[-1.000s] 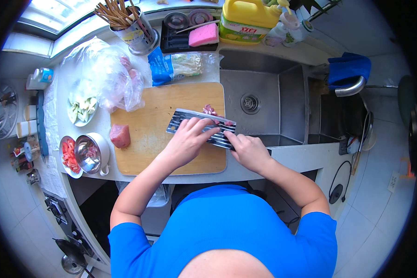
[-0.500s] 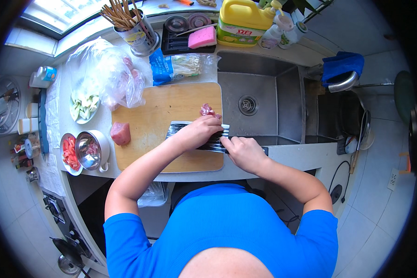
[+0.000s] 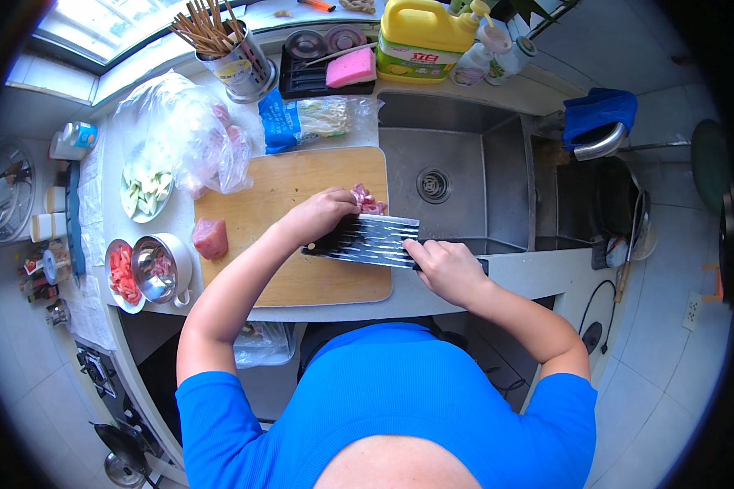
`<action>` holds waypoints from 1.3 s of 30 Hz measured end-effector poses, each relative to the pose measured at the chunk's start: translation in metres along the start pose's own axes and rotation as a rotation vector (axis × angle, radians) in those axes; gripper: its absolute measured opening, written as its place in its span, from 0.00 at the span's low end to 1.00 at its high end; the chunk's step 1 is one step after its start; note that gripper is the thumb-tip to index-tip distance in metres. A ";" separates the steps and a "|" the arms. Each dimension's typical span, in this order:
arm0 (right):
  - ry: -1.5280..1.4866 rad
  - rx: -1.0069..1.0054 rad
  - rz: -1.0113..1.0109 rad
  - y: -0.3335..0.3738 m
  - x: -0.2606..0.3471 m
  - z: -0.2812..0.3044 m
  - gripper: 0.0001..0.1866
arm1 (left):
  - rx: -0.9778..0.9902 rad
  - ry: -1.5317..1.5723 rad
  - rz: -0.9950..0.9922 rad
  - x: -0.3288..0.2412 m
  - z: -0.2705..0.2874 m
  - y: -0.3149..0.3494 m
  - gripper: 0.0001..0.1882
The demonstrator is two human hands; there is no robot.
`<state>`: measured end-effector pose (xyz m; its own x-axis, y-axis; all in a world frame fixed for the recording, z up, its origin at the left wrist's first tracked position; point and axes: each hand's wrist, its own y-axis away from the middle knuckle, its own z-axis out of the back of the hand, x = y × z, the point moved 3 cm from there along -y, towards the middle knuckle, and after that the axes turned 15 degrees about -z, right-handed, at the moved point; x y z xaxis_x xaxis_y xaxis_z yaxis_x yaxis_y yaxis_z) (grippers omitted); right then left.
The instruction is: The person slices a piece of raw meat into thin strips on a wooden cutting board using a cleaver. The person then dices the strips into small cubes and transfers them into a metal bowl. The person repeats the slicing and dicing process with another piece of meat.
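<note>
My right hand [image 3: 447, 269] is closed round the black handle of a cleaver [image 3: 371, 238], whose broad dark blade with pale streaks lies flat and low over the cutting board [image 3: 289, 281]. My left hand [image 3: 324, 210] is by the blade's far edge, its curled fingers pressed together against small pieces of cut raw meat [image 3: 367, 200]. What its fingertips grip is partly hidden. A larger chunk of raw meat [image 3: 210, 238] sits at the board's left edge.
Left of the board stand a metal bowl [image 3: 156, 273] with cut meat, sliced red vegetable [image 3: 122, 277], sliced pale green vegetable [image 3: 145, 196] and a plastic bag [image 3: 179, 130]. A packet of enoki mushrooms [image 3: 322, 118] lies behind it. The sink [image 3: 457, 155] adjoins the right side.
The cleaver has come out from under my left hand, showing more of its blade. My left hand has shifted left and away from me; my right hand has moved slightly right.
</note>
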<state>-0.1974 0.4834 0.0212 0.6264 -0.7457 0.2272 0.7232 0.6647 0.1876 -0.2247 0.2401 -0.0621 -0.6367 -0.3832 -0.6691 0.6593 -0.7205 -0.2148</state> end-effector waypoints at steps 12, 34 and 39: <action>-0.733 0.032 -0.531 0.043 -0.035 -0.006 0.17 | -0.295 -0.061 0.138 0.016 -0.016 0.026 0.20; -1.732 0.340 -0.798 0.067 -0.027 -0.106 0.07 | -0.932 -0.125 0.353 -0.035 -0.088 0.037 0.13; -1.820 0.452 -0.763 0.055 -0.022 -0.135 0.06 | -1.044 -0.117 0.442 -0.037 -0.101 0.018 0.12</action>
<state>-0.1321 0.5294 -0.1028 -0.8831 -0.1113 0.4558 0.3552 0.4761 0.8044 -0.1486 0.2994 -0.1129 -0.2630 -0.5753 -0.7745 0.8112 0.3026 -0.5003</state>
